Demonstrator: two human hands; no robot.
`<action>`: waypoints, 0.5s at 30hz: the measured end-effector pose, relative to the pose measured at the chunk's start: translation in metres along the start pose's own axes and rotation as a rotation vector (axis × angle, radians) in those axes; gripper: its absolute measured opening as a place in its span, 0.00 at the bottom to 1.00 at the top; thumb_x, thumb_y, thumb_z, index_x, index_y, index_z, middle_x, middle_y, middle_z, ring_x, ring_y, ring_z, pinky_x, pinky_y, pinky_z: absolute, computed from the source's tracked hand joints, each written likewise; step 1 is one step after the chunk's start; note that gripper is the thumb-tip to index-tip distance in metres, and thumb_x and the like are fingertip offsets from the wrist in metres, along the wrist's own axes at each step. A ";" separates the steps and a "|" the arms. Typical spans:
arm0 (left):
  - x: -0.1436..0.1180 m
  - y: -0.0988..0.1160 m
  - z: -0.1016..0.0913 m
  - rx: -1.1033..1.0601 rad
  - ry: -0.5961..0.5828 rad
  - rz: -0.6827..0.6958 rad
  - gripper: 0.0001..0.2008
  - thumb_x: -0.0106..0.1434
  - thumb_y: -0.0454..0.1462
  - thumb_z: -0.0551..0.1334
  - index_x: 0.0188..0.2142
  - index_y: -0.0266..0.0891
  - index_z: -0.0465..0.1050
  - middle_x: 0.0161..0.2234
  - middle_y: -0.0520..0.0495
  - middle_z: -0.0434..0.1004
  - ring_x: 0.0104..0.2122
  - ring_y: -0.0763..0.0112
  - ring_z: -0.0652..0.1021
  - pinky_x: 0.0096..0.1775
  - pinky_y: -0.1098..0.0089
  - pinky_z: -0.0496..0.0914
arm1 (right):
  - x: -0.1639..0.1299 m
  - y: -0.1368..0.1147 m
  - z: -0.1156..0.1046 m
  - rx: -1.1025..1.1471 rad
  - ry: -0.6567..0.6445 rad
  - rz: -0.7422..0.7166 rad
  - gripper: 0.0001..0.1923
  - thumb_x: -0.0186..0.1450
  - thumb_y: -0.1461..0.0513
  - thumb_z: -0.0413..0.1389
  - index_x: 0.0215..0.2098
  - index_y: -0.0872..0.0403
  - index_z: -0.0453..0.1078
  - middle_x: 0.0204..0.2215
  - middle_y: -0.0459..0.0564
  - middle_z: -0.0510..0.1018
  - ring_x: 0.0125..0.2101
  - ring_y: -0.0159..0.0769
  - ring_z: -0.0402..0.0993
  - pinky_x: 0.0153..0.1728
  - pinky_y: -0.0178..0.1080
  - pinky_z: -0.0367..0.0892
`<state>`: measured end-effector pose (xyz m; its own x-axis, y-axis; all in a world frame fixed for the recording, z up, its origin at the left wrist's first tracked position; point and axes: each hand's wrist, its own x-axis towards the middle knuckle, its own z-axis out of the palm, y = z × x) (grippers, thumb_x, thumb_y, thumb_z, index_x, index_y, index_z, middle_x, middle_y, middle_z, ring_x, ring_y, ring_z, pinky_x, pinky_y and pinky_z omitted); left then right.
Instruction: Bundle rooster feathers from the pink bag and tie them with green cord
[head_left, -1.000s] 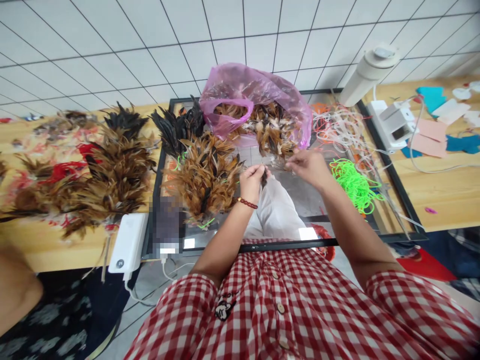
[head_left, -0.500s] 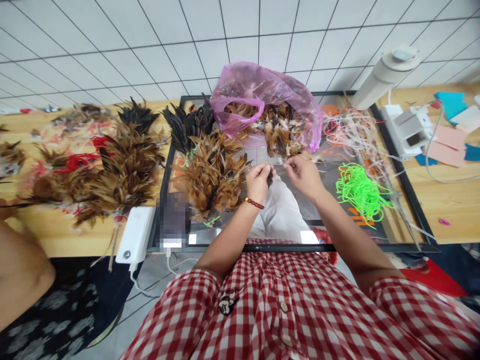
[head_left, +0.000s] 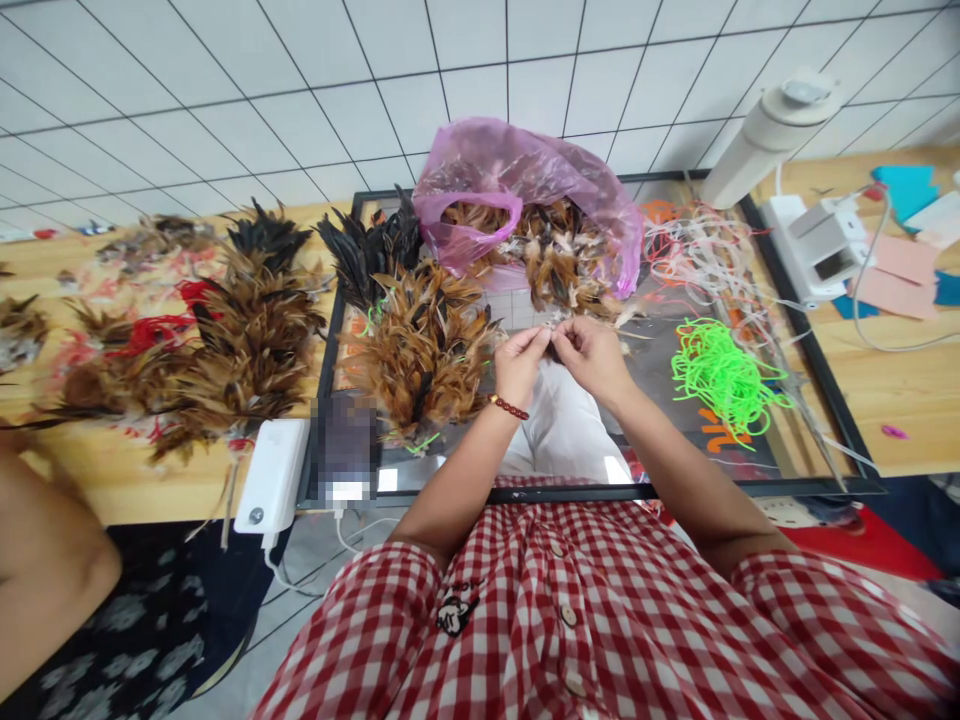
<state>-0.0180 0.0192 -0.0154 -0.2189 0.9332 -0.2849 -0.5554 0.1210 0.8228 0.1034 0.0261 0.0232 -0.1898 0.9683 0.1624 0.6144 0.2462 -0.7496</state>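
Note:
My left hand (head_left: 519,366), with a beaded bracelet at the wrist, is closed in a pinch on a small dark brown feather (head_left: 553,352). My right hand (head_left: 594,358) meets it fingertip to fingertip, pinching at the feather's pale upper end; the fingers hide most of it. Just beyond the hands, brown and white feathers (head_left: 561,262) spill from a pink plastic bag (head_left: 517,150). Left of my left hand lies a heap of brown feathers (head_left: 424,350), with black feathers (head_left: 371,245) behind it.
A black-framed glass panel (head_left: 585,492) lies under the work. To the right are green cords (head_left: 724,380), pale strips (head_left: 697,250), a white bottle (head_left: 772,140) and a power strip (head_left: 799,250). Left stand a power bank (head_left: 271,475), more feathers (head_left: 255,350) and another person's arm (head_left: 52,560).
My right hand has moved left, closing the gap to my left hand, and its fingertips now touch the left fingertips at the feather. The view has tilted slightly.

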 end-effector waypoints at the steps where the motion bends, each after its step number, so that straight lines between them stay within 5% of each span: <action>1: 0.000 0.000 0.000 -0.002 0.000 0.002 0.08 0.50 0.37 0.78 0.28 0.38 0.83 0.27 0.52 0.82 0.29 0.77 0.77 0.40 0.71 0.71 | -0.001 0.000 -0.002 -0.001 -0.012 -0.008 0.08 0.65 0.60 0.54 0.30 0.52 0.72 0.29 0.51 0.78 0.33 0.39 0.72 0.40 0.40 0.66; 11: -0.007 0.006 0.001 0.078 -0.179 -0.018 0.19 0.49 0.49 0.77 0.23 0.38 0.76 0.21 0.51 0.76 0.22 0.77 0.73 0.29 0.73 0.67 | 0.009 0.015 -0.017 0.214 -0.010 -0.183 0.17 0.70 0.51 0.56 0.47 0.49 0.81 0.38 0.53 0.80 0.40 0.40 0.76 0.46 0.43 0.71; 15: -0.008 0.004 0.001 0.107 -0.203 -0.025 0.20 0.49 0.50 0.76 0.23 0.37 0.75 0.21 0.51 0.76 0.22 0.78 0.73 0.29 0.73 0.66 | 0.011 0.021 -0.016 0.151 -0.014 -0.324 0.17 0.72 0.51 0.55 0.45 0.48 0.83 0.38 0.52 0.79 0.39 0.38 0.77 0.43 0.42 0.73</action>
<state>-0.0182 0.0127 -0.0092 -0.0343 0.9770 -0.2106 -0.4678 0.1705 0.8672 0.1265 0.0421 0.0194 -0.3671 0.8402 0.3991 0.4011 0.5301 -0.7471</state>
